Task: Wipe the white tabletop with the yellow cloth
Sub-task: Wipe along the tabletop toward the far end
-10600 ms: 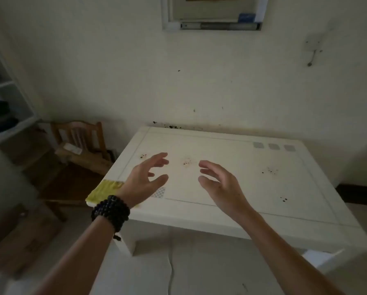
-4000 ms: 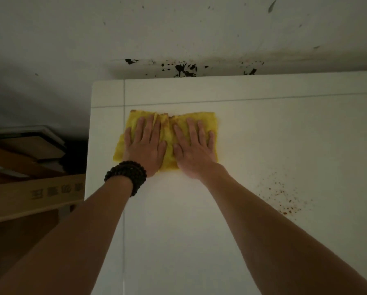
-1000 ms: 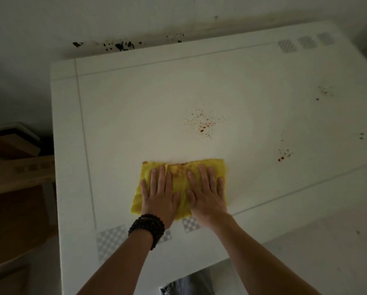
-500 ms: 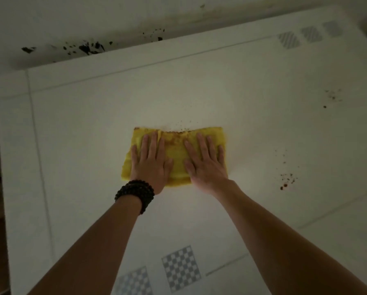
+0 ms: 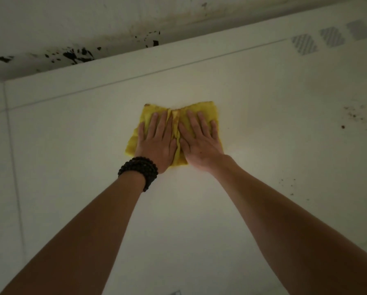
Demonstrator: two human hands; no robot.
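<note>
The yellow cloth (image 5: 207, 109) lies spread on the white tabletop (image 5: 274, 150), a little short of the far border line. My left hand (image 5: 157, 141), with a black bead bracelet (image 5: 139, 170) on its wrist, presses flat on the cloth's left half. My right hand (image 5: 199, 143) presses flat on the right half, right beside the left. Both palms are down with the fingers stretched forward. A brownish smear runs along the cloth's middle fold between the hands. The hands hide most of the cloth.
Brown specks (image 5: 353, 114) dot the tabletop to the far right, and fainter ones (image 5: 286, 185) lie nearer my right forearm. Three grey checkered patches (image 5: 304, 44) mark the far right corner. The wall (image 5: 76, 56) behind the table has black marks.
Both hands have pushed the cloth away from me, from near the front edge towards the far side. It passed over the brown speck patch in the middle, which no longer shows.
</note>
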